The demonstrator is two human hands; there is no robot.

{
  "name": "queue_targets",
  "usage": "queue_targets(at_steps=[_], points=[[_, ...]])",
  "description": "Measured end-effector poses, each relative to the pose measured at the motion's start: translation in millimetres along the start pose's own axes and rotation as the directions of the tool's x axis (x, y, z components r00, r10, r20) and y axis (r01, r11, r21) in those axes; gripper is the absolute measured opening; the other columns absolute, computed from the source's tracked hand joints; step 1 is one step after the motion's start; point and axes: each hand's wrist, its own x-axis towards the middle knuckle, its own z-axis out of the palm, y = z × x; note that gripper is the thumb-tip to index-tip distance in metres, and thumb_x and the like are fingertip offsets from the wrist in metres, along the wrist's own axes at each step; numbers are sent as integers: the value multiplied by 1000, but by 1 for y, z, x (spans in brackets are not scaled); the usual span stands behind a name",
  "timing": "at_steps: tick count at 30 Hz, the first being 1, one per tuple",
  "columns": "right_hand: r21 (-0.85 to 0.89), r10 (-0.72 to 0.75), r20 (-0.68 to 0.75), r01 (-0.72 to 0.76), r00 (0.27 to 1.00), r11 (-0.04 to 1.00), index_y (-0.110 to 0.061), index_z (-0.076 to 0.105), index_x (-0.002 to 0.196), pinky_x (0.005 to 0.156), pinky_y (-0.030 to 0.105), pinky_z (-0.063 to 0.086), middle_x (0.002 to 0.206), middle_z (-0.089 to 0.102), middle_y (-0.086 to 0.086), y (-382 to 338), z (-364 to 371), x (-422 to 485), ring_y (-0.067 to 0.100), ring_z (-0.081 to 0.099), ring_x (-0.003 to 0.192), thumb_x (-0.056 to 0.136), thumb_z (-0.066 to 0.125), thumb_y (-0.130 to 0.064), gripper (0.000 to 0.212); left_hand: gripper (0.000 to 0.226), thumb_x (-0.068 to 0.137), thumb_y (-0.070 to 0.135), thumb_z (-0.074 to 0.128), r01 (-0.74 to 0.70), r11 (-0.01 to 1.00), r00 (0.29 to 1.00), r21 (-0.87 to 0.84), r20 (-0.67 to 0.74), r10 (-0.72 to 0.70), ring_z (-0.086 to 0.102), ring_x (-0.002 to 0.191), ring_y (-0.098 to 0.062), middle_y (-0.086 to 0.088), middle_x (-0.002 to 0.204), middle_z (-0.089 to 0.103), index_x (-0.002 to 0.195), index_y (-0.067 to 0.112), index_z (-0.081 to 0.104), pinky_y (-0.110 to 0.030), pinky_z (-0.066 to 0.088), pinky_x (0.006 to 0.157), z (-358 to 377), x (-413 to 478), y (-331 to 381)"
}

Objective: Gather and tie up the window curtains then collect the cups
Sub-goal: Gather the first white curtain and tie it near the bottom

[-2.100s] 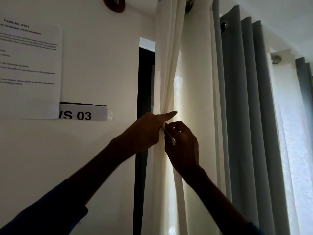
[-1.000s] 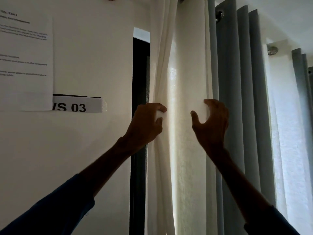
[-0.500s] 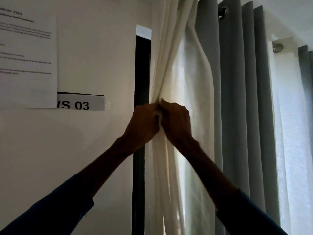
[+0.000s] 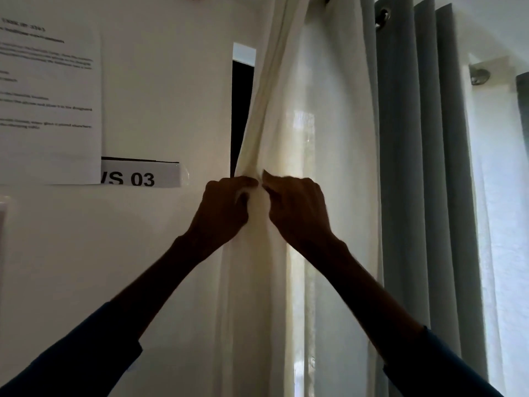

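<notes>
At the left edge of the window, part-way down the cloth, both hands meet on one bunch. The left hand point(image 4: 226, 204) has its fingers curled round the gathered folds of the white curtain point(image 4: 315, 124). The right hand point(image 4: 294, 207), just beside it with fingertips nearly meeting, pinches the same bunch from the right. A small pale tip stands up above the right hand's fingers; whether it is a fold or the end of a tie cannot be told.

Above the grip the folds draw into a narrow band slanting up toward the rod. Below it the cloth hangs looser and wider. To the right hangs a grey curtain point(image 4: 412, 167), ungathered, in straight pleats.

Left of the grip is a dark strip of window frame point(image 4: 242, 110), then the wall point(image 4: 171, 81), which bears a "VS 03" label point(image 4: 140, 174) and a printed sheet point(image 4: 48, 104). No cups are in view.

Assessment: the step in hand is gathering the white curtain, which appears nearly complete. Tying is not yet done and the cups are not begun. The next move calls for one hand to hold the bunch alone while the other passes a tie round it. Folds may slip during that handover.
</notes>
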Motion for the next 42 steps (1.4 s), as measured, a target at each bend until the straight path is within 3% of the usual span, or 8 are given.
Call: queue_targets(at_steps=[7, 13, 25, 29, 34, 38, 40, 42], points=[[-135, 319, 94, -306, 943, 943, -18, 56, 140, 65, 36, 60, 72, 71, 5, 43, 2, -46, 20, 65, 56, 88, 60, 12, 61, 45, 101, 6, 51, -144, 982, 982, -126, 107, 158, 58, 123, -19, -12, 139, 57, 145, 9, 45, 7, 22, 96, 1, -1, 26], [-32, 161, 35, -160, 986, 987, -2, 72, 107, 58, 40, 60, 71, 73, 10, 15, 9, -46, 28, 70, 55, 71, 80, 14, 39, 70, 94, -4, 59, -235, 969, 929, -81, 275, 249, 69, 99, -28, -17, 115, 69, 153, 12, 27, -41, 49, 105, 11, 9, 40], [-4, 74, -57, -74, 996, 997, 1, 73, 96, 53, 38, 59, 65, 71, 10, -2, 1, -47, 28, 66, 48, 70, 80, 13, 30, 87, 86, -6, 66, -151, 988, 892, -15, 429, 143, 55, 83, -5, -5, 97, 63, 157, 14, 18, -24, 48, 92, 8, 14, 33], [18, 71, 14, -71, 997, 997, -3, 72, 115, 56, 38, 61, 74, 75, 8, -3, -4, -55, 26, 69, 54, 79, 77, 7, 38, 66, 92, -5, 57, -79, 996, 884, -40, 459, 89, 61, 115, -23, -17, 127, 61, 152, 5, 30, -31, 45, 105, 4, 12, 38], [208, 72, 109, -94, 991, 974, -15, 74, 116, 70, 31, 62, 106, 77, -4, 7, -21, -57, 12, 75, 83, 99, 59, -22, 23, 47, 96, 14, 38, 70, 970, 949, -231, 314, 6, 49, 132, -17, -12, 143, 53, 139, 0, 52, -11, 32, 106, 3, 8, 36], [137, 295, -151, -275, 944, 952, -15, 70, 77, 62, 35, 54, 71, 70, -6, 42, -24, -54, 7, 67, 64, 100, 59, -28, 28, 32, 100, 18, 53, 120, 950, 981, -288, 181, -69, 56, 114, -7, -8, 129, 65, 127, 4, 64, 9, 32, 85, 12, 7, 37], [36, 343, -268, -346, 900, 938, -16, 67, 90, 77, 34, 52, 87, 69, -4, 62, -27, -50, 12, 64, 82, 95, 65, -27, 12, 33, 93, 16, 65, 56, 969, 994, -240, 108, -31, 56, 114, -2, 0, 127, 66, 125, 10, 66, 11, 28, 88, 17, 3, 36], [-54, 435, -271, -465, 859, 884, -13, 62, 116, 93, 26, 41, 115, 63, 4, 87, -27, -45, 20, 56, 111, 89, 71, -28, 33, 35, 89, 10, 67, 13, 977, 997, -215, 73, 3, 56, 109, 1, 2, 125, 66, 124, 11, 66, 9, 28, 92, 21, -2, 36]])
